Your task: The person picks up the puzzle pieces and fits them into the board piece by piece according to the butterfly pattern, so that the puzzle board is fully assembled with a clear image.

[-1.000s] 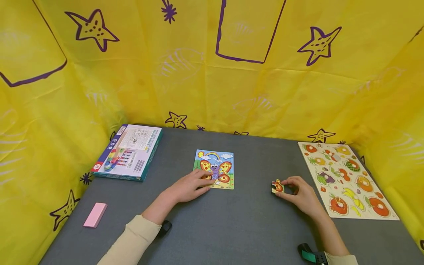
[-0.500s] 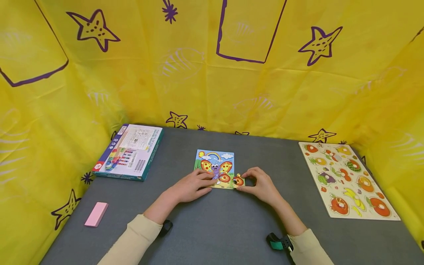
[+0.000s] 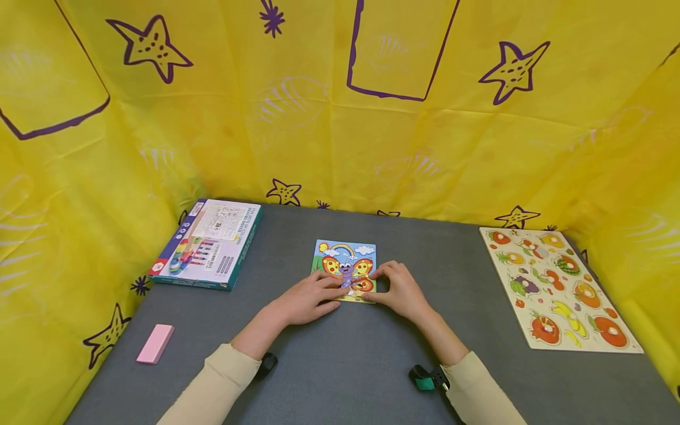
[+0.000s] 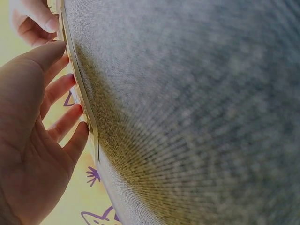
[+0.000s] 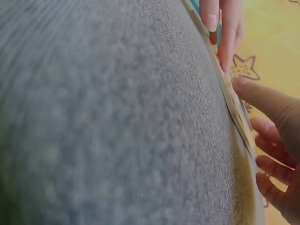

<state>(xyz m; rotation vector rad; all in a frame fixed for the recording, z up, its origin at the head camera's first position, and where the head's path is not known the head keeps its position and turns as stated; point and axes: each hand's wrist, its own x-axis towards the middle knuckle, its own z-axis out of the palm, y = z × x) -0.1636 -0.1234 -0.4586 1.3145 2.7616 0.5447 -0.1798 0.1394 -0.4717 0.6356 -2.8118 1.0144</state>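
The square butterfly puzzle (image 3: 347,254) lies flat on the grey table, with a rainbow and clouds at its top. My left hand (image 3: 307,300) rests on its lower left part with fairly straight fingers, covering that corner. At the lower right of the puzzle, my right hand (image 3: 398,290) pinches a small puzzle piece (image 3: 364,285) with a red-and-yellow wing pattern between thumb and forefinger. The piece overlaps the butterfly's lower right wing in the head view. In the left wrist view, the left fingertips (image 4: 78,108) sit along the board's thin edge.
A boxed toy (image 3: 212,242) lies at the back left, with a pink block (image 3: 155,343) in front of it. On the right lies a wooden fruit puzzle board (image 3: 536,307). Yellow cloth (image 3: 340,147) with sea drawings encloses the table (image 3: 340,366).
My right hand has carried the puzzle piece leftward from the open table onto the lower right of the butterfly puzzle. The left hand has stayed in place.
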